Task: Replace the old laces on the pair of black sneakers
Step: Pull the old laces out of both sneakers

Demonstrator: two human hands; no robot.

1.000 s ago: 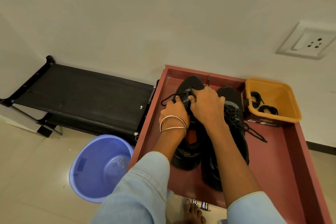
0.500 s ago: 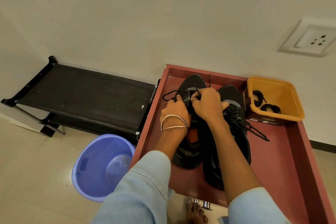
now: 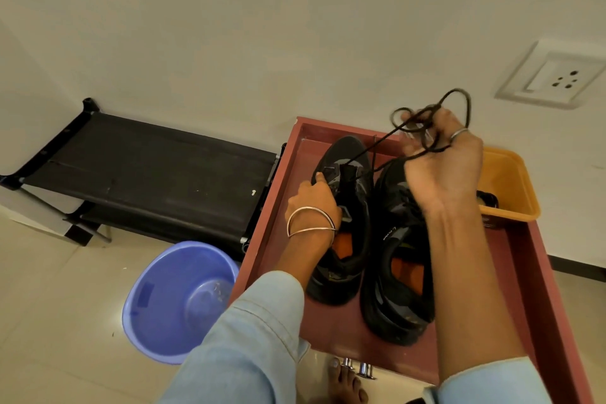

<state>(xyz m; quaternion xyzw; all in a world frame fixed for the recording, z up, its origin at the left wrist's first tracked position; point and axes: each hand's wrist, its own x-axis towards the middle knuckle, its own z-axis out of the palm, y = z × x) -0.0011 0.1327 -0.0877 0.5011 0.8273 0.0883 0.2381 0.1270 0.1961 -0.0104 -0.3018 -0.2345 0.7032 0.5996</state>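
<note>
lace (image 3: 377,147) limp, light, tangle-prone: bunched in right hand (image 3: 439,167) fist; best gripped near eyelets. left hand (image 3: 314,203) clasping left sneaker (image 3: 354,207) steady.

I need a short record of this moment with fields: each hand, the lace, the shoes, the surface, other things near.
left hand: holds the left sneaker down
right hand: raised, grips the old lace in a bundle
old lace: one end reaches down to the left sneaker
right sneaker: beside the left one
surface: red tray
nearby: yellow bin on the tray, purple tub on the floor
</note>
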